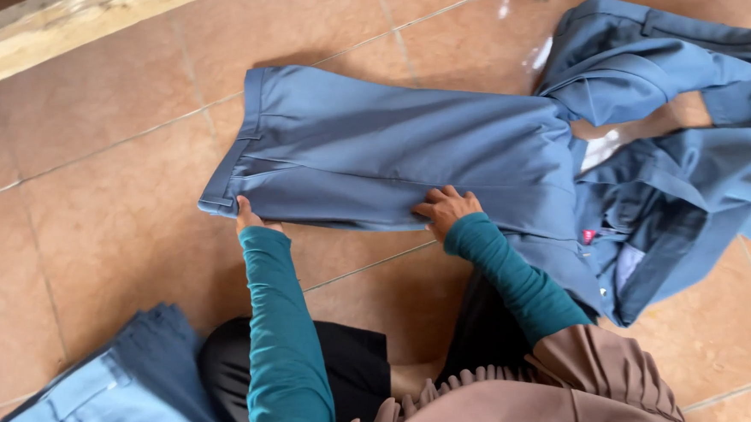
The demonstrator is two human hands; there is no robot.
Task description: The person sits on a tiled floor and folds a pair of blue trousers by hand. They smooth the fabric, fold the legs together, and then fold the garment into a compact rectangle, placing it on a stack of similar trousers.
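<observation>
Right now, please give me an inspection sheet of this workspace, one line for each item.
Surface: tiled floor, orange-brown, pale smears at the top.
Job's things: blue trousers lying flat, waistband to the left.
Clutter: more blue garments in a loose heap on the right; folded pile at lower left.
Grippers: left hand on the trousers' near waistband corner; right hand pressing flat on their near edge.
Cables: nothing seen.
Surroundings: wooden ledge at upper left.
</observation>
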